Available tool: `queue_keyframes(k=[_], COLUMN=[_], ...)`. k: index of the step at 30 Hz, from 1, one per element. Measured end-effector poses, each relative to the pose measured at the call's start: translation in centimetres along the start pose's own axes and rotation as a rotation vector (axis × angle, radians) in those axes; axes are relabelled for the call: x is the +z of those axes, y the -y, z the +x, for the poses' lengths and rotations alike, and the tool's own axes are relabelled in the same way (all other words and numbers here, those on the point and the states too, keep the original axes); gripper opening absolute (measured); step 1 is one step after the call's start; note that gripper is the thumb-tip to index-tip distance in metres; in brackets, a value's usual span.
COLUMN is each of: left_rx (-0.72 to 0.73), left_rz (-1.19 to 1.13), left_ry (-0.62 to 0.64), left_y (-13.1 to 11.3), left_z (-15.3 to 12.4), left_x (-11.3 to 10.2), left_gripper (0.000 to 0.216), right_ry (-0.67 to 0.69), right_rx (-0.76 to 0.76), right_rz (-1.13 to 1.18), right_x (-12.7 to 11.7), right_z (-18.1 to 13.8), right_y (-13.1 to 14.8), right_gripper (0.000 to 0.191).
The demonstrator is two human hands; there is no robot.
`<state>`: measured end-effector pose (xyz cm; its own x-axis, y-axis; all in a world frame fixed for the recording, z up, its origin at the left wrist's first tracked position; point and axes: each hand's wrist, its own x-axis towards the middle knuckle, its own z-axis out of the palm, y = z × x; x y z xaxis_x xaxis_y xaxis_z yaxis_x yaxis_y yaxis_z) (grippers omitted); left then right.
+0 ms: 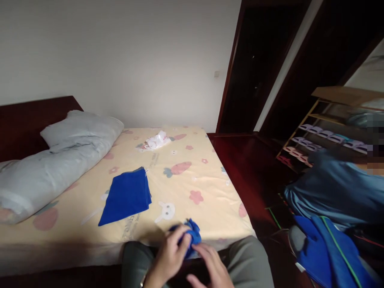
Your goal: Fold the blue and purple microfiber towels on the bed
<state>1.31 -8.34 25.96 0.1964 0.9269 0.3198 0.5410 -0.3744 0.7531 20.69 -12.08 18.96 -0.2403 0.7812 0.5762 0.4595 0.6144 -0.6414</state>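
Observation:
At the bed's near edge, my left hand (173, 252) is closed around a bunched blue cloth (195, 237), with parts of it sticking out past the fingers. My right hand (211, 264) has its fingers and thumb apart, and its fingertips reach the lower right side of that cloth. How the cloth is folded inside the left hand is hidden. Farther off to the left, a stack of flat blue cloths (126, 196) lies on the bed, its right edges slightly fanned.
A patterned sheet covers the bed (210, 176). A grey quilt (69, 164) is heaped on the left, and a crumpled white plastic bag (157, 140) lies toward the back. Rightward stand a shoe rack (315, 116), a person in blue clothing (327, 188) and more blue fabric (318, 248).

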Motion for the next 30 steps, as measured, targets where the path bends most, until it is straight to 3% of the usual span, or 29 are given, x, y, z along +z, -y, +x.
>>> queue_keyframes(k=[1, 3, 6, 11, 16, 20, 22, 25, 28, 30], left_rx=[0.022, 0.036, 0.061, 0.140, 0.126, 0.164, 0.158, 0.083, 0.063, 0.066], left_rz=[0.016, 0.051, 0.104, 0.193, 0.372, 0.584, 0.665, 0.769, 0.776, 0.683], left_ry=[0.070, 0.125, 0.189, 0.252, 0.233, 0.265, 0.218, -0.016, -0.192, -0.244], left_y=[-1.0, -2.3, -3.3, -3.9, -3.0, -0.6, 1.1, 3.7, 5.8, 6.7], left_z=[-0.5, -1.3, -1.9, -1.5, 1.0, 4.2, 6.0, 8.4, 9.3, 8.1], left_x=[0.4, 0.4, -0.2, -0.4, -2.4, -5.8, -7.9, -11.4, -14.5, -16.1], left_gripper=[0.026, 0.026, 0.027, 0.033, 0.022, 0.026, 0.039, 0.045, 0.039, 0.037], right_ry=[-0.021, -0.062, -0.051, 0.031, 0.060, -0.138, -0.270, -0.337, -0.263, -0.134], right_rx=[-0.005, 0.026, 0.067, 0.187, 0.246, 0.098, 0.073, 0.170, 0.312, 0.340], right_rz=[0.046, 0.120, 0.188, 0.204, 0.011, -0.304, -0.401, -0.388, -0.287, -0.175], right_x=[0.9, 1.7, 0.8, -1.0, -3.8, -8.5, -10.7, -13.3, -15.9, -17.9], right_z=[0.9, 2.0, 2.3, 1.7, 3.8, 7.5, 9.3, 11.8, 13.3, 13.0], right_y=[0.8, 2.1, 2.8, 1.6, -0.7, -2.0, -2.9, -5.0, -6.7, -6.6], right_gripper=[0.047, 0.028, 0.006, 0.015, 0.013, 0.009, 0.011, 0.014, 0.025, 0.033])
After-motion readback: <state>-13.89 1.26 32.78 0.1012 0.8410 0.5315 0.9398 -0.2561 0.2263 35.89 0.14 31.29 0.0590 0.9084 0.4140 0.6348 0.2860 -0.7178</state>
